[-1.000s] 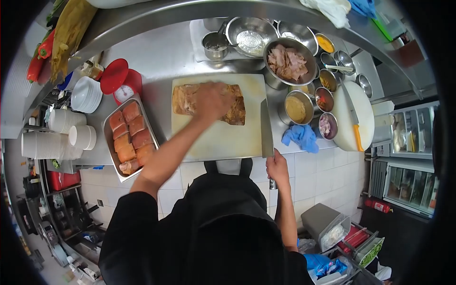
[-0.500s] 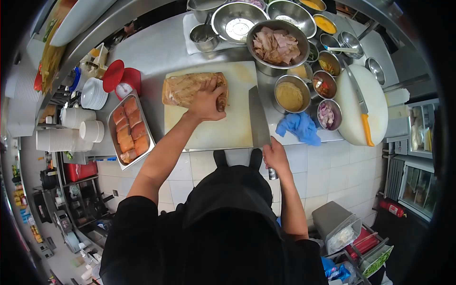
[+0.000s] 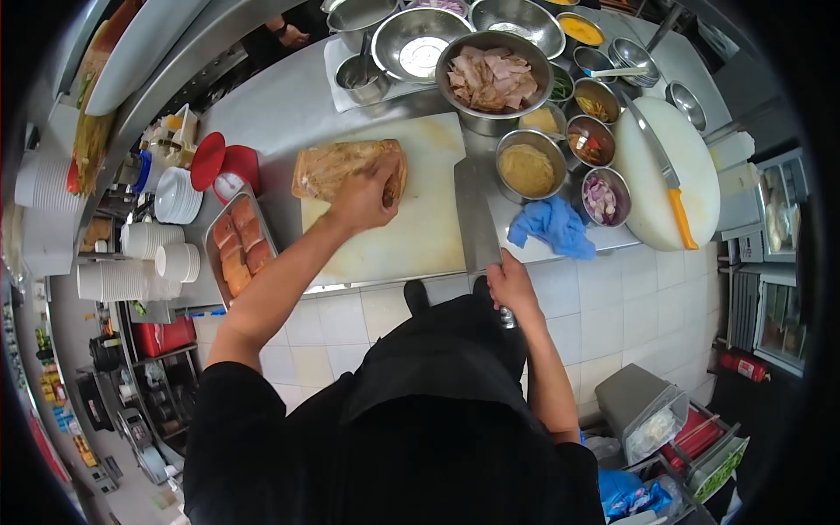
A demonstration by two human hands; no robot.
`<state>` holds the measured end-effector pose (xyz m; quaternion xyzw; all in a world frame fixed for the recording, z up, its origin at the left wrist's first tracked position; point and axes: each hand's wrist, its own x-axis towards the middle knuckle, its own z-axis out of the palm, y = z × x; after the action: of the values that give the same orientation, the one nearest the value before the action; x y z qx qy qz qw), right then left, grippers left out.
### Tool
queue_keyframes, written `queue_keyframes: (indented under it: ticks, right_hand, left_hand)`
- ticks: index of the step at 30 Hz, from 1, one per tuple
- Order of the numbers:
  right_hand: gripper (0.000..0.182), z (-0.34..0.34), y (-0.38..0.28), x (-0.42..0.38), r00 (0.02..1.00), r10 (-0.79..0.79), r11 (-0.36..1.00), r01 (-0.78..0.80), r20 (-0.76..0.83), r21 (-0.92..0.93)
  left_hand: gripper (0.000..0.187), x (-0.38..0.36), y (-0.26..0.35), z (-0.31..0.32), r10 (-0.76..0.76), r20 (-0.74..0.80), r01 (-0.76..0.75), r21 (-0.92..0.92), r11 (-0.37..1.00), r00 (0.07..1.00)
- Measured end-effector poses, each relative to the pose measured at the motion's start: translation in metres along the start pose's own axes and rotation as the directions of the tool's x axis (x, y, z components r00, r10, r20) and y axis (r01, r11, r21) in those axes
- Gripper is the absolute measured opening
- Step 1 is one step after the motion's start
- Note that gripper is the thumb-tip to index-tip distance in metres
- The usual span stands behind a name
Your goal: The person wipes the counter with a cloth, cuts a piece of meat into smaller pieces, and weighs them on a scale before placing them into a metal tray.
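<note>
My left hand (image 3: 360,199) had its fingers curled over the right end of the browned meat block (image 3: 325,171), which lay at the far-left corner of the cutting board (image 3: 398,249) on the desk (image 3: 280,127). My right hand (image 3: 511,283) was closed around the handle of the knife (image 3: 475,217), blade along the board's right edge.

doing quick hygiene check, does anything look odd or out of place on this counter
No obvious spill or damage. The crumpled blue cloth stands out, bunched near the front edge of the counter beside uncovered food. The meat also seems to reach the left edge of the cutting board.
</note>
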<state>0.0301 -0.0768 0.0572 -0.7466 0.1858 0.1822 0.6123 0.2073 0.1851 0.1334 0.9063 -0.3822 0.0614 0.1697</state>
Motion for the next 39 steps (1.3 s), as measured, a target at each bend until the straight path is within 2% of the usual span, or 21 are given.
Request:
queue_keyframes:
  ticks: [1,2,3,4,6,7,8,11,12,14,15,17,19,22,24,31,32,34,36,37,39]
  right_hand:
    - [0.040,-0.001,-0.001,-0.001,1.000,0.000,1.000,0.000,-0.007,0.008]
    - [0.030,-0.001,-0.003,-0.002,1.000,-0.003,1.000,0.003,-0.007,0.008]
    - [0.020,0.000,-0.004,-0.003,1.000,-0.004,1.000,0.004,-0.006,0.007]
    - [0.020,0.002,-0.001,-0.003,1.000,-0.001,1.000,0.001,-0.007,0.012]
    - [0.022,0.004,0.003,-0.001,0.999,0.003,1.000,-0.003,-0.043,-0.010]
    - [0.022,0.003,0.000,-0.003,0.999,0.008,1.000,-0.009,-0.042,-0.012]
    - [0.021,0.002,-0.004,-0.005,0.999,0.004,1.000,-0.005,-0.035,-0.018]
    - [0.020,0.001,-0.011,-0.005,1.000,-0.003,1.000,0.003,-0.009,-0.020]
    - [0.019,0.001,-0.013,-0.005,1.000,-0.003,1.000,0.003,-0.006,-0.013]
    - [0.018,0.003,-0.020,-0.005,0.999,0.025,0.999,-0.025,0.019,-0.025]
    - [0.017,0.003,-0.020,-0.005,1.000,0.012,1.000,-0.012,0.006,-0.028]
    - [0.017,0.000,-0.013,-0.006,1.000,0.019,1.000,-0.019,-0.021,-0.019]
    - [0.033,-0.002,-0.006,-0.003,1.000,-0.011,0.999,0.011,0.005,-0.043]
    - [0.046,-0.002,0.003,-0.001,1.000,0.003,0.999,-0.003,-0.006,-0.035]
    - [0.051,-0.004,0.005,0.000,1.000,0.010,0.999,-0.010,0.000,-0.038]
    - [0.051,-0.005,0.004,0.003,1.000,0.023,0.999,-0.023,0.001,-0.034]
    - [0.051,-0.005,0.001,0.001,1.000,0.012,0.999,-0.011,0.005,-0.041]
    - [0.021,-0.006,-0.008,-0.001,0.999,-0.003,1.000,0.003,0.032,-0.002]
    - [0.030,-0.008,-0.009,0.006,0.997,-0.073,0.997,0.073,0.033,-0.016]
    - [0.039,-0.008,-0.007,0.004,0.994,-0.099,0.994,0.101,0.053,-0.039]
    - [0.039,-0.010,-0.011,0.006,0.992,-0.115,0.989,0.119,0.047,-0.088]
  left_hand:
    - [0.072,0.001,0.020,-0.009,-0.299,0.140,0.297,0.030,0.954,0.944]
    - [0.075,-0.002,0.033,-0.013,-0.569,0.260,0.563,0.105,0.820,0.780]
    - [0.065,-0.010,0.035,-0.009,-0.542,0.203,0.526,0.133,0.840,0.815]
    - [0.065,-0.018,0.033,-0.001,-0.540,0.207,0.523,0.136,0.842,0.816]
    - [0.054,-0.032,0.027,0.024,-0.470,0.124,0.399,0.371,0.839,0.874]
    - [0.036,-0.034,0.030,0.031,-0.359,0.011,0.324,0.409,0.853,0.933]
    - [0.036,-0.033,0.032,0.041,-0.370,0.015,0.332,0.407,0.851,0.929]
    - [0.015,-0.018,0.034,0.067,-0.535,0.232,0.259,0.679,0.687,0.812]
    - [0.015,-0.014,0.035,0.068,-0.562,0.229,0.278,0.686,0.672,0.795]
    - [0.020,0.006,0.036,0.054,-0.607,0.447,0.131,0.726,0.676,0.657]
    - [0.024,0.017,0.034,0.048,-0.665,0.500,0.211,0.688,0.694,0.555]
    - [0.025,0.024,0.042,0.030,-0.638,0.554,0.208,0.646,0.735,0.535]
    - [0.027,0.018,0.046,0.026,-0.604,0.611,0.196,0.601,0.775,0.512]
    - [0.026,0.006,0.040,0.027,-0.599,0.514,0.282,0.565,0.775,0.614]
    - [0.030,0.001,0.032,0.022,-0.513,0.491,0.321,0.425,0.846,0.704]
    - [0.031,0.006,0.020,-0.002,-0.557,0.494,0.404,0.388,0.829,0.668]
    - [0.031,0.004,0.007,0.001,-0.513,0.545,0.426,0.289,0.858,0.664]
    - [0.030,-0.028,-0.014,0.013,-0.473,0.572,0.453,0.190,0.871,0.670]
    - [0.029,-0.065,-0.035,0.032,-0.249,0.552,0.377,-0.130,0.917,0.796]
    - [0.029,-0.070,-0.022,0.026,-0.244,0.548,0.371,-0.132,0.919,0.800]
    - [0.026,-0.071,0.000,0.020,-0.461,0.453,0.569,-0.132,0.812,0.763]
